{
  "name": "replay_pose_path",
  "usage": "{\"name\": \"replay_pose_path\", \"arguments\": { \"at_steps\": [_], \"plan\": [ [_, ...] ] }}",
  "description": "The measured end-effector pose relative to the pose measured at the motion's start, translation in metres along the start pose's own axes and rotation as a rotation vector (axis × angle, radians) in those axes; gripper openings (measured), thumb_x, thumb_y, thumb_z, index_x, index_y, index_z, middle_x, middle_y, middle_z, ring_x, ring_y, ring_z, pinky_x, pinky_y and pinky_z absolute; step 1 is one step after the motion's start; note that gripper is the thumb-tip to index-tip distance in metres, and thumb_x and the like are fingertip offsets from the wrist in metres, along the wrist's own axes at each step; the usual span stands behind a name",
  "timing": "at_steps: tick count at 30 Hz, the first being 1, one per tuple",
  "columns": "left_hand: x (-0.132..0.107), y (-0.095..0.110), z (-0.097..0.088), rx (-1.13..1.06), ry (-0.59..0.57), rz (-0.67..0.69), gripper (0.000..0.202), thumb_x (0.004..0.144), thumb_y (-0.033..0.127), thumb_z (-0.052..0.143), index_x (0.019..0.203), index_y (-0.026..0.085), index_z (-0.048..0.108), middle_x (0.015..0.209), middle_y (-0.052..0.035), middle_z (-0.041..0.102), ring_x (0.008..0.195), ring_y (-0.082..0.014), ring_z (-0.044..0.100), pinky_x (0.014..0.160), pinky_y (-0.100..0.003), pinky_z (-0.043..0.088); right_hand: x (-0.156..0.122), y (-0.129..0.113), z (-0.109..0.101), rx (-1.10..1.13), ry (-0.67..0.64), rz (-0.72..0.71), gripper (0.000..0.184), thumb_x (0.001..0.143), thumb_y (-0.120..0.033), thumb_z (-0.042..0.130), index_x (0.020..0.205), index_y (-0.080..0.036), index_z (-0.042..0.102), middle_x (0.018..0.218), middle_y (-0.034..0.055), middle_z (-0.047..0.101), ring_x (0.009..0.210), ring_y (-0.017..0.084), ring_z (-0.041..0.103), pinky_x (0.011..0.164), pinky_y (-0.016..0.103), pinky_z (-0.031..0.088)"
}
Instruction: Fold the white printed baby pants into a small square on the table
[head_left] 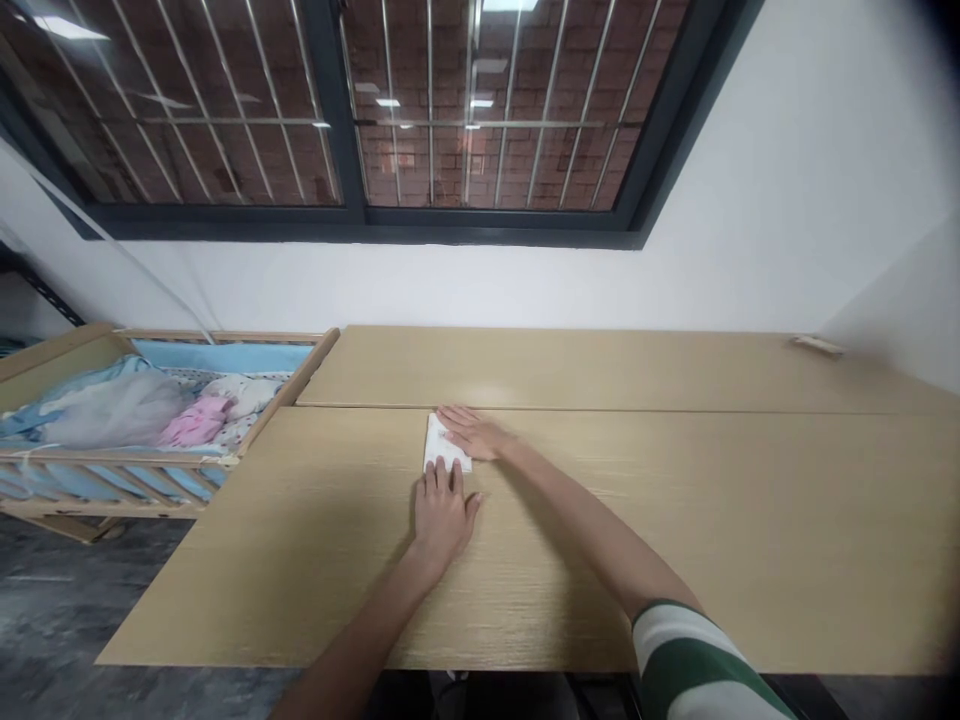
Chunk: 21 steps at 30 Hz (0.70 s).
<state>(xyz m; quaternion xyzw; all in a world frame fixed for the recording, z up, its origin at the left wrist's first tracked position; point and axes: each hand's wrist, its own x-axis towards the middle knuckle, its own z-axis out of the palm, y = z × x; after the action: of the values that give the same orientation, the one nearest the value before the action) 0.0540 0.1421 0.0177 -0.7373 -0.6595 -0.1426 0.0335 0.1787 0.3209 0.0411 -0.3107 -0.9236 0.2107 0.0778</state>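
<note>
A small white folded sheet (437,441), paper or cloth, lies flat on the light wood tabletop (712,520). My left hand (442,510) rests below it, fingers stretched out, with the fingertips touching its lower edge. Flat across its upper right part lies my right hand (474,433), fingers extended to the left near the seam between the two boards. Both palms face down. Part of the sheet is hidden under the fingers.
On the left stands a wooden crib (157,460) with blue lining, holding a pink cloth (196,420) and other bedding. A small pale object (817,346) lies at the far right corner. Behind the table are a white wall and a dark-framed barred window (495,225).
</note>
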Motion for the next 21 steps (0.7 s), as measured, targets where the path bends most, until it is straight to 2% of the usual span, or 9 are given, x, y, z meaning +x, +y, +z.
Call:
{"name": "replay_pose_path", "arguments": {
  "at_steps": [2,4,6,8,11,13,15,18,21],
  "plan": [
    [0.001,0.0,-0.004,0.006,-0.004,0.0,0.062,0.102,0.048,0.043,0.152,0.011,0.044,0.154,-0.0242,0.044,0.142,-0.0404,0.04,0.108,-0.052,0.041,0.003,0.006,-0.003,-0.03,-0.014,0.056,0.071,0.106,-0.06,0.018,0.164,-0.019,0.019,0.17,0.005,0.013,0.158,0.021,0.008,0.128,0.038,0.004],
    [0.007,-0.007,-0.012,-0.044,-0.033,-0.025,0.059,0.101,0.049,0.044,0.149,0.016,0.048,0.152,-0.0202,0.047,0.138,-0.0372,0.044,0.108,-0.048,0.04,0.005,0.01,-0.004,-0.045,0.006,0.099,0.073,0.105,-0.06,0.016,0.164,-0.016,0.017,0.17,0.0083,0.014,0.157,0.022,0.01,0.128,0.038,0.006],
    [0.018,-0.021,-0.021,-0.107,-0.061,-0.107,0.052,0.101,0.051,0.042,0.143,0.022,0.054,0.144,-0.0162,0.056,0.131,-0.0324,0.051,0.105,-0.044,0.041,0.003,0.012,-0.002,-0.058,0.08,0.137,0.074,0.105,-0.059,0.019,0.164,-0.015,0.017,0.169,0.0109,0.016,0.157,0.025,0.013,0.127,0.042,0.011],
    [0.033,-0.04,-0.029,-0.134,-0.068,-0.223,0.05,0.103,0.05,0.036,0.135,0.02,0.059,0.133,-0.0175,0.062,0.124,-0.0315,0.056,0.102,-0.043,0.043,0.0,0.011,0.001,-0.081,0.202,0.167,0.071,0.105,-0.056,0.028,0.163,-0.016,0.021,0.168,0.0132,0.021,0.155,0.028,0.019,0.124,0.046,0.017],
    [0.052,-0.061,-0.032,-0.13,-0.088,-0.32,0.051,0.103,0.049,0.034,0.12,0.012,0.064,0.12,-0.022,0.066,0.117,-0.0352,0.059,0.097,-0.046,0.044,-0.006,0.006,0.006,-0.107,0.378,0.208,0.058,0.102,-0.046,0.046,0.153,-0.019,0.042,0.157,0.0163,0.041,0.143,0.03,0.037,0.116,0.046,0.029],
    [0.061,-0.066,-0.03,-0.149,-0.13,-0.321,0.046,0.101,0.049,0.04,0.111,0.013,0.066,0.114,-0.0206,0.069,0.113,-0.0347,0.062,0.094,-0.044,0.045,-0.008,0.001,0.008,-0.088,0.445,0.251,0.045,0.098,-0.04,0.055,0.137,-0.019,0.057,0.14,0.0154,0.054,0.131,0.029,0.046,0.11,0.044,0.033],
    [0.066,-0.065,-0.027,-0.176,-0.166,-0.304,0.04,0.099,0.047,0.045,0.107,0.014,0.066,0.112,-0.0192,0.07,0.11,-0.0327,0.064,0.093,-0.041,0.045,-0.007,-0.004,0.009,-0.021,0.488,0.308,0.031,0.094,-0.035,0.062,0.12,-0.019,0.066,0.125,0.0126,0.059,0.122,0.027,0.05,0.106,0.042,0.035],
    [0.069,-0.06,-0.027,-0.229,-0.193,-0.282,0.032,0.098,0.041,0.047,0.104,0.016,0.065,0.108,-0.0172,0.072,0.106,-0.0292,0.067,0.088,-0.036,0.045,-0.004,-0.014,0.011,0.072,0.538,0.378,0.019,0.09,-0.028,0.067,0.106,-0.019,0.066,0.114,0.0098,0.061,0.116,0.026,0.05,0.104,0.041,0.034],
    [0.063,-0.062,-0.037,-0.298,-0.193,-0.265,0.027,0.098,0.039,0.046,0.099,0.017,0.063,0.097,-0.0133,0.073,0.095,-0.0262,0.069,0.078,-0.032,0.046,-0.004,-0.032,0.014,0.099,0.561,0.405,0.011,0.094,-0.024,0.058,0.103,-0.018,0.06,0.108,0.0086,0.062,0.11,0.025,0.052,0.1,0.041,0.035]
  ]
}}
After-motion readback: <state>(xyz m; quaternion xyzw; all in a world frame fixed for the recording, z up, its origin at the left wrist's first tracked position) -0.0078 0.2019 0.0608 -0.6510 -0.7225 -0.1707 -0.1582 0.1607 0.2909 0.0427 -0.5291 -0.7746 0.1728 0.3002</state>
